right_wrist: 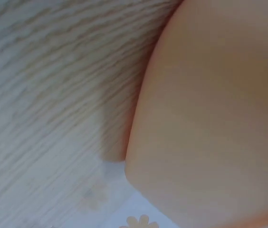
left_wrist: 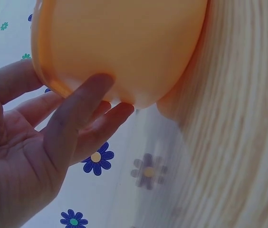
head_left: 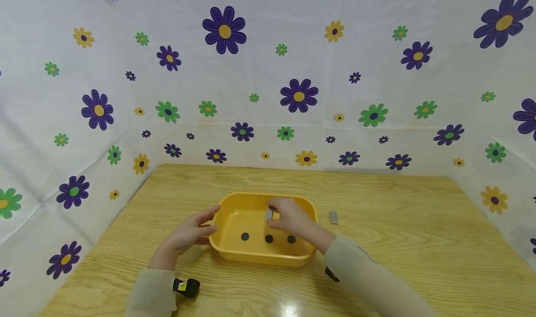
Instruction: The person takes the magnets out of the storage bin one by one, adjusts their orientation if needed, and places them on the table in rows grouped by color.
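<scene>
A yellow plastic basin (head_left: pixel 261 259) stands on the wooden table. My left hand (head_left: pixel 190 233) holds its left end, the fingers and thumb spread about the rim and outer wall. The left wrist view shows the thumb (left_wrist: pixel 84 104) against the wall of the basin (left_wrist: pixel 124 47). Over the inside right part of the basin, my right hand (head_left: pixel 291 217) pinches a small grey rectangular piece (head_left: pixel 269 213) between thumb and fingers. Three dark round discs (head_left: pixel 269 238) lie on the basin floor. In the right wrist view only the basin's outer wall (right_wrist: pixel 205 118) and the table show; the hand is hidden.
Right of the basin, another small grey rectangular piece (head_left: pixel 333 217) lies on the table (head_left: pixel 398 242). A white cloth with flowers (head_left: pixel 259 70) hangs behind the table and along both sides. A black wrist device (head_left: pixel 188 287) sits at the left cuff.
</scene>
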{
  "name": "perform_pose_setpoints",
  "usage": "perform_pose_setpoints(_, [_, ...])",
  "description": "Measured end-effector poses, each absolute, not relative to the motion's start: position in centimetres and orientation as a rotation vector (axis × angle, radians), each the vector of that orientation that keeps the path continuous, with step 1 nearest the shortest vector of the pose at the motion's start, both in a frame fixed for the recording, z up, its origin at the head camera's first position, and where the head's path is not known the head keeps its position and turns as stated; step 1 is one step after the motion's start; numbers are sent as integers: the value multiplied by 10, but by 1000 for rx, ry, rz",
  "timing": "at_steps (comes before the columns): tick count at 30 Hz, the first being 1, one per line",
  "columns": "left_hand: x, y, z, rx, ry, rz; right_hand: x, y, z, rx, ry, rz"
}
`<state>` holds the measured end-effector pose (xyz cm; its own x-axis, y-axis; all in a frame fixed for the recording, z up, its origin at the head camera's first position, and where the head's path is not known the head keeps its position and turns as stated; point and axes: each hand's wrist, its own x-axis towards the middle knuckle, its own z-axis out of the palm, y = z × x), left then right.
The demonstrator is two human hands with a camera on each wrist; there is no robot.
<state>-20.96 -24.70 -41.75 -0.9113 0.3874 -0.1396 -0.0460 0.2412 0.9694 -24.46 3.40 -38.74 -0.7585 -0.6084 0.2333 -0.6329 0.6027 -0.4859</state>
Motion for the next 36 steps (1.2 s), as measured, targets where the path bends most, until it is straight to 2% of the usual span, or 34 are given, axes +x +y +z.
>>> perform_pose_setpoints(19, [-211, -246, -415, 282, 2200, 1705, -244, 77, -380, 1209, -2634, 1076])
perform_pose_setpoints(36, [-209, -248, -416, 273, 2195, 1699, -238, 116, -379, 1122, -2652, 1161])
